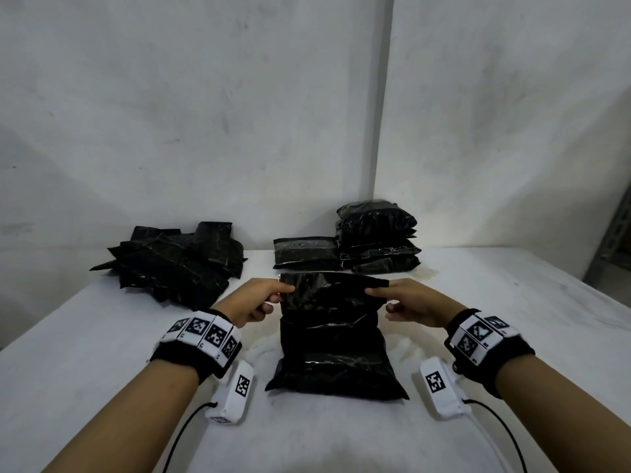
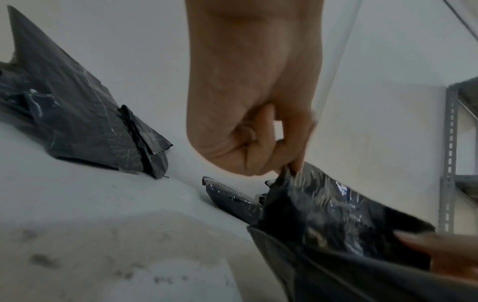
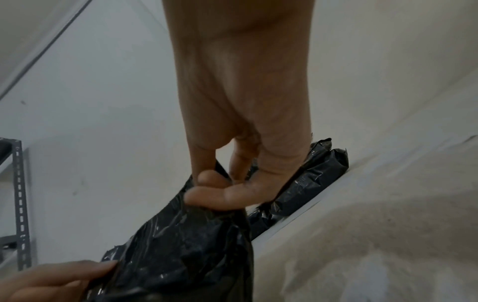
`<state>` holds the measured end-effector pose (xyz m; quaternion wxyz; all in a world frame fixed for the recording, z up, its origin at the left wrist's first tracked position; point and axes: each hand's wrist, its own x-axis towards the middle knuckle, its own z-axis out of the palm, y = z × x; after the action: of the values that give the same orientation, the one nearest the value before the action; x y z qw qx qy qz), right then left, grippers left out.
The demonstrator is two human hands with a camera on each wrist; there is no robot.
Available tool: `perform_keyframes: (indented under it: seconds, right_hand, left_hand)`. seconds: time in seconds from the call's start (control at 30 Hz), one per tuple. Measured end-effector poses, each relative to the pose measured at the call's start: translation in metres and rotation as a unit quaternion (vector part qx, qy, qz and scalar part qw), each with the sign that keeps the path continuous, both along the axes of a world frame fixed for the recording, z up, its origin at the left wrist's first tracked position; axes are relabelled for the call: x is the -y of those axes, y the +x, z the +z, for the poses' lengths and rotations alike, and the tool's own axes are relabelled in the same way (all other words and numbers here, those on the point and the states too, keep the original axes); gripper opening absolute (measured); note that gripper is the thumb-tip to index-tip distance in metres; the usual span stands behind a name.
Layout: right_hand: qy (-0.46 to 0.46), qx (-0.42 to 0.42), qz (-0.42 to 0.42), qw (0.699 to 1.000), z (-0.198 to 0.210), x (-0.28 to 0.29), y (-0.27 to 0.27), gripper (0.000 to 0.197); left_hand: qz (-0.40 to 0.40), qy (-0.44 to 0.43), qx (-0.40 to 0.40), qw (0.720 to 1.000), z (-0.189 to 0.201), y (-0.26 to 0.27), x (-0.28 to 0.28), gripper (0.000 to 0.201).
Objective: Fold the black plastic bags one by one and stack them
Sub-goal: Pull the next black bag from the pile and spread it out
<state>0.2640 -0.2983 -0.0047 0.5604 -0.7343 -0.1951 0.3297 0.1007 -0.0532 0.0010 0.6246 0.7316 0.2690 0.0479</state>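
Note:
A black plastic bag (image 1: 333, 332) lies lengthwise in the middle of the white table, its far end lifted. My left hand (image 1: 273, 297) pinches the bag's far left corner between thumb and forefinger, and my right hand (image 1: 379, 297) pinches the far right corner. In the left wrist view the left hand (image 2: 289, 165) grips the crinkled bag (image 2: 323, 214). The right wrist view has the right hand (image 3: 214, 188) pinching the bag (image 3: 186, 245). A loose heap of flat black bags (image 1: 170, 261) sits at the back left. A stack of folded bags (image 1: 377, 233) stands at the back right.
One folded bag (image 1: 305, 252) lies beside the stack, just beyond the held bag. A white wall (image 1: 307, 114) rises right behind the table. A grey metal shelf frame (image 1: 614, 240) stands at the far right. Bare table (image 1: 102, 353) shows on both sides of the bag.

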Motion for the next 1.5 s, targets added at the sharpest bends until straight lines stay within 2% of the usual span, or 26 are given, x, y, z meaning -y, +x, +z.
perform_keyframes:
  seconds: [0.13, 0.2, 0.3, 0.4, 0.43, 0.5, 0.53, 0.67, 0.8, 0.93, 1.03, 1.13, 1.27, 1.37, 1.43, 1.5]
  right_hand:
    - [0.070, -0.065, 0.007, 0.995, 0.002, 0.004, -0.005, 0.027]
    - [0.088, -0.099, 0.030, 0.991, 0.005, 0.008, -0.011, 0.031]
    - [0.079, -0.131, 0.103, 0.983, 0.007, 0.017, -0.020, 0.054]
    - [0.042, -0.140, 0.140, 0.979, 0.005, 0.024, -0.024, 0.078]
    - [0.029, -0.126, 0.134, 0.983, 0.003, 0.025, -0.026, 0.073]
    - [0.013, -0.082, 0.125, 0.989, 0.002, 0.025, -0.031, 0.043]
    - [0.001, -0.057, 0.130, 0.990, 0.001, 0.025, -0.032, 0.034]
    - [-0.047, -0.035, 0.155, 0.986, 0.002, 0.031, -0.038, 0.049]
    - [-0.120, -0.033, 0.122, 0.985, 0.003, 0.029, -0.044, 0.058]
    - [-0.196, 0.015, 0.069, 0.978, 0.006, 0.027, -0.048, 0.049]
    - [-0.224, -0.022, 0.065, 0.972, 0.007, 0.024, -0.047, 0.055]
    - [-0.173, -0.033, 0.064, 0.982, 0.003, 0.016, -0.041, 0.062]
    - [-0.034, 0.020, -0.038, 0.999, 0.000, 0.004, -0.040, 0.032]
    - [-0.011, 0.001, -0.048, 0.999, 0.002, 0.005, -0.044, 0.030]
    - [-0.015, -0.037, -0.033, 0.999, 0.004, 0.008, -0.045, 0.021]
    - [-0.028, -0.064, -0.016, 0.997, 0.006, 0.010, -0.046, 0.019]
  left_hand:
    - [-0.033, -0.076, -0.029, 0.996, 0.006, -0.014, 0.006, 0.012]
    - [-0.078, -0.122, -0.022, 0.989, 0.009, -0.020, 0.009, 0.027]
    - [-0.127, -0.119, -0.023, 0.984, 0.008, -0.028, 0.012, 0.057]
    - [-0.131, -0.130, -0.044, 0.982, 0.003, -0.032, 0.014, 0.066]
    - [-0.130, -0.124, -0.047, 0.982, 0.001, -0.034, 0.014, 0.058]
    - [-0.143, -0.087, -0.051, 0.985, -0.005, -0.037, 0.016, 0.035]
    - [-0.157, -0.066, -0.048, 0.984, -0.007, -0.039, 0.016, 0.030]
    - [-0.168, -0.067, -0.036, 0.983, -0.011, -0.046, 0.015, 0.040]
    - [-0.137, -0.047, -0.084, 0.986, -0.014, -0.045, 0.017, 0.041]
    - [-0.129, -0.076, -0.108, 0.983, -0.016, -0.041, 0.019, 0.044]
    - [-0.131, -0.094, -0.100, 0.982, -0.014, -0.039, 0.025, 0.037]
    - [-0.050, -0.098, -0.066, 0.992, -0.015, -0.031, 0.031, 0.038]
    - [0.035, -0.094, -0.007, 0.995, -0.017, -0.019, 0.034, 0.036]
    - [0.045, -0.084, 0.000, 0.995, -0.015, -0.018, 0.037, 0.023]
    - [0.038, -0.084, -0.004, 0.996, -0.014, -0.020, 0.037, 0.012]
    - [0.030, -0.085, 0.001, 0.996, -0.016, -0.020, 0.034, 0.013]
